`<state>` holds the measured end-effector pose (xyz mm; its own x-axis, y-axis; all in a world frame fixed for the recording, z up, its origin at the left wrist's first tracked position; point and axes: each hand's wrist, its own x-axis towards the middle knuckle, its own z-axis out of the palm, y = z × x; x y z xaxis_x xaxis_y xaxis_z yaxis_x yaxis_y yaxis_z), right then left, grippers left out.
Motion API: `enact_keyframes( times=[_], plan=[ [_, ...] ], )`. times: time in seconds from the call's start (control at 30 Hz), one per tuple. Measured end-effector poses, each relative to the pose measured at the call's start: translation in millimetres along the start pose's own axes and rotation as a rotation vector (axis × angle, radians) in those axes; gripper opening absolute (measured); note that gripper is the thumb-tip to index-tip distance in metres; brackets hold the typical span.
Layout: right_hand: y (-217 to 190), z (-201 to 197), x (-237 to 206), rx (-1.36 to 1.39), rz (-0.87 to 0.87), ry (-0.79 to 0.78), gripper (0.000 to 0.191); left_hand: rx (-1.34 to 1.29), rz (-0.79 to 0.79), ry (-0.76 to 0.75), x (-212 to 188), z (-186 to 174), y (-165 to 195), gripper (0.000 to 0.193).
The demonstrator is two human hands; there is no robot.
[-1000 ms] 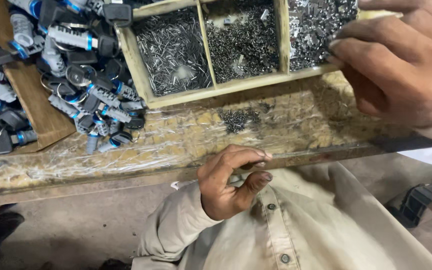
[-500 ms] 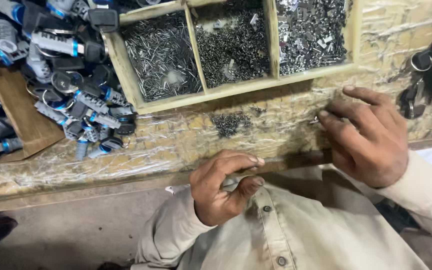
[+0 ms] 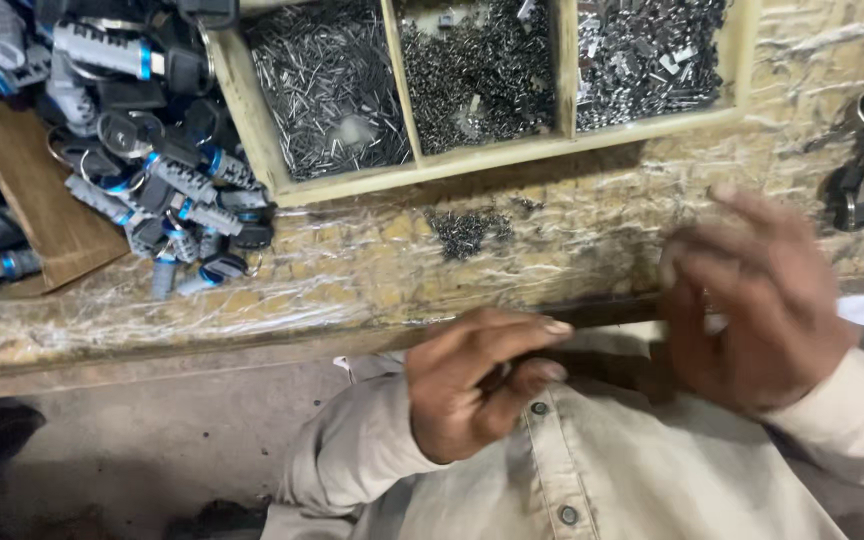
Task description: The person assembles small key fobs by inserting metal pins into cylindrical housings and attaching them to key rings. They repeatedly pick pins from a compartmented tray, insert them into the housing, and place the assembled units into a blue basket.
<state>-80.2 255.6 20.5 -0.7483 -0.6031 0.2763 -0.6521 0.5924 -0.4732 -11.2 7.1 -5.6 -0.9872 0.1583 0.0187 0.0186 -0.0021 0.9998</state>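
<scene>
bench: worn wooden workbench [image 3: 372, 260], plastic-wrapped top | floor: grey concrete floor [image 3: 152, 450] | light: dim

Left hand [image 3: 472, 385] pinched shut, right hand [image 3: 752, 300] spread (blurred).

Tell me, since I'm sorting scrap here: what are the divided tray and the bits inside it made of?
The tray looks like pale, unpainted wood, going by its thick matte slats. The small pins and bits look like bright metal, glinting silvery, probably steel.

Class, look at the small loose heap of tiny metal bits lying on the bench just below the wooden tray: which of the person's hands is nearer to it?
Left. The left hand is curled just below the heap of metal bits, at the bench edge. The blurred right hand is farther off to the right.
</scene>
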Motion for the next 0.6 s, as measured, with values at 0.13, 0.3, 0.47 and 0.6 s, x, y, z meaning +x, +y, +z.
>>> enact_keyframes(
  times=[0.13, 0.3, 0.47, 0.6],
  plan=[
    [21, 9, -9, -0.281, -0.052, -0.099, 0.028, 0.054, 0.041, -0.001, 2, -4, -9, 0.022],
    [5, -5, -11, -0.205, 0.048, -0.067, 0.022, 0.041, 0.042, 0.026, 5, -7, -5, 0.027],
    [-31, 6, 33, -0.179, -0.790, 0.104, 0.013, -0.215, -0.087, -0.099, -9, -3, 14, 0.026],
    [-51, 39, 53, -0.138, -0.656, 0.634, 0.014, -0.555, -0.240, -0.064, -22, 0, 16, 0.021]
  ],
)
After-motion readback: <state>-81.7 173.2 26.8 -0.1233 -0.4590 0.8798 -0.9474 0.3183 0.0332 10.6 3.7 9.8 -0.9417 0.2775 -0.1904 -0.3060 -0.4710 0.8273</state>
